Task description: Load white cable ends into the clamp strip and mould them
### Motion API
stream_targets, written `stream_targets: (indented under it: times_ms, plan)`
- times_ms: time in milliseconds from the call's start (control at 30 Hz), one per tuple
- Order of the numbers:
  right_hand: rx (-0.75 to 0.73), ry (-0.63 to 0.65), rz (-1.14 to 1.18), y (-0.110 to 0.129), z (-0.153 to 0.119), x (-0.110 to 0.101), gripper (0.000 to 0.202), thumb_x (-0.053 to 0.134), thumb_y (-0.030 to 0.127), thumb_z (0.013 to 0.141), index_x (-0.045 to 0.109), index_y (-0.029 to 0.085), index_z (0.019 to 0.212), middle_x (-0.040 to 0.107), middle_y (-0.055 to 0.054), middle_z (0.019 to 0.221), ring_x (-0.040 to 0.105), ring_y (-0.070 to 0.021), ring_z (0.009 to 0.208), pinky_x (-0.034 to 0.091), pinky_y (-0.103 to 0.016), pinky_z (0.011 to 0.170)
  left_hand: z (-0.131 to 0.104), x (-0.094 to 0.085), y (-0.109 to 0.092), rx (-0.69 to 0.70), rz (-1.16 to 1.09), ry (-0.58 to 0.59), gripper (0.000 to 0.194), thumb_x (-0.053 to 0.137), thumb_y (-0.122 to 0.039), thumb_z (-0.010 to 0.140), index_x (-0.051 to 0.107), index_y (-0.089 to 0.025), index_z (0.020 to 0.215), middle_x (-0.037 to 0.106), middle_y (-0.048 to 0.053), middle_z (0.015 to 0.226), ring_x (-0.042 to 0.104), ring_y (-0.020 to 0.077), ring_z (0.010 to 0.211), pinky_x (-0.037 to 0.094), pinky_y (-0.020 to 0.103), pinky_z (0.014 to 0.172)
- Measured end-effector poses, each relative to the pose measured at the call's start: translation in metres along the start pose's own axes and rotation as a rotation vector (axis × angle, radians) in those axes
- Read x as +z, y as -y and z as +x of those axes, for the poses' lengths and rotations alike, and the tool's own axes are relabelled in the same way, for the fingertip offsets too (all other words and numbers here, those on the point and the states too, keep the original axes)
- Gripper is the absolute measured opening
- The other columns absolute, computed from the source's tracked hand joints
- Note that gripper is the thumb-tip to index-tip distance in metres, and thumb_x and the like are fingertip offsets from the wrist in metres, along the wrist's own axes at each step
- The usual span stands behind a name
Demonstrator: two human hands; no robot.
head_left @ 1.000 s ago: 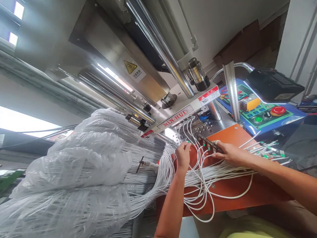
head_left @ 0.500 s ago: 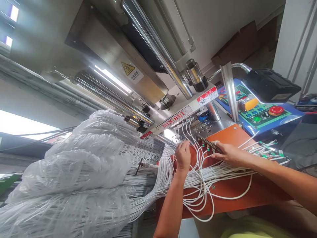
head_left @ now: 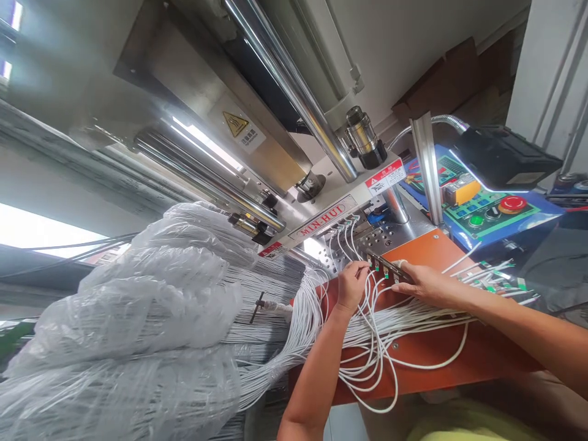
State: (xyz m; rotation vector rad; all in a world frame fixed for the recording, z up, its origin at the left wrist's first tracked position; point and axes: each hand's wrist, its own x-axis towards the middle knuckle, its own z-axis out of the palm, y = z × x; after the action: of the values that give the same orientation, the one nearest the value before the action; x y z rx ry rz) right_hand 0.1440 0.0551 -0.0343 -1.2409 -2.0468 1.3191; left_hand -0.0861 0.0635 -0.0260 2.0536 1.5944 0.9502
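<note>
Dark bar (head_left: 386, 264) held in front of the press (head_left: 327, 218)

Before the press, our right hand (head_left: 425, 285) grips the dark bar, with green-tipped white cables (head_left: 362, 327) along its edge. Our left hand (head_left: 351, 285) pinches its fingertips together near the bar's press-side end; we cannot tell what lies between them. More white cables spread over the orange surface (head_left: 425, 252) in front of the press. To the press's right we see a blue control panel (head_left: 496, 214) and, farther off, a pale column (head_left: 544, 67); to its left, plastic-wrapped bundles (head_left: 138, 318).
</note>
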Motion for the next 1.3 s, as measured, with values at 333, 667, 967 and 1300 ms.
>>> stream_targets:
  times_ms: [333, 667, 967, 1300]
  plan:
    - [-0.021, 0.015, 0.070, -0.0038, 0.0021, -0.0014, 0.036, 0.050, 0.058, 0.088, 0.046, 0.023, 0.091, 0.062, -0.002, 0.084, 0.058, -0.0211, 0.081, 0.042, -0.031, 0.072, -0.0014, 0.0058, 0.0035, -0.148, -0.163, -0.029, 0.013, 0.062, -0.024, 0.087, 0.072, -0.019, 0.092, 0.074, 0.003, 0.087, 0.069, 0.0155, 0.083, 0.053, 0.027, 0.080]
    - [-0.021, 0.006, 0.083, -0.0089, 0.0044, -0.0003, 0.036, 0.053, 0.058, 0.087, 0.048, 0.023, 0.091, 0.064, -0.003, 0.087, 0.058, -0.0218, 0.082, 0.043, -0.033, 0.074, -0.0014, 0.0059, -0.0021, -0.048, -0.096, -0.025, 0.017, 0.063, -0.018, 0.086, 0.076, -0.023, 0.097, 0.076, 0.004, 0.098, 0.070, 0.0174, 0.093, 0.055, 0.033, 0.090]
    - [-0.032, -0.021, 0.139, -0.0099, 0.0039, 0.0009, 0.041, 0.057, 0.059, 0.083, 0.056, 0.023, 0.103, 0.068, -0.005, 0.093, 0.060, -0.0239, 0.084, 0.045, -0.033, 0.076, -0.0023, 0.0075, 0.0015, -0.135, -0.182, -0.078, 0.012, 0.067, -0.026, 0.085, 0.076, -0.022, 0.092, 0.077, 0.004, 0.092, 0.072, 0.0173, 0.087, 0.058, 0.032, 0.085]
    - [-0.016, -0.009, 0.119, -0.0093, 0.0038, 0.0008, 0.037, 0.056, 0.058, 0.083, 0.053, 0.024, 0.096, 0.066, -0.003, 0.085, 0.059, -0.0226, 0.079, 0.044, -0.032, 0.071, 0.0003, 0.0084, -0.0015, -0.160, -0.206, -0.071, 0.012, 0.068, -0.026, 0.084, 0.077, -0.022, 0.091, 0.077, 0.003, 0.091, 0.072, 0.0167, 0.086, 0.057, 0.030, 0.083]
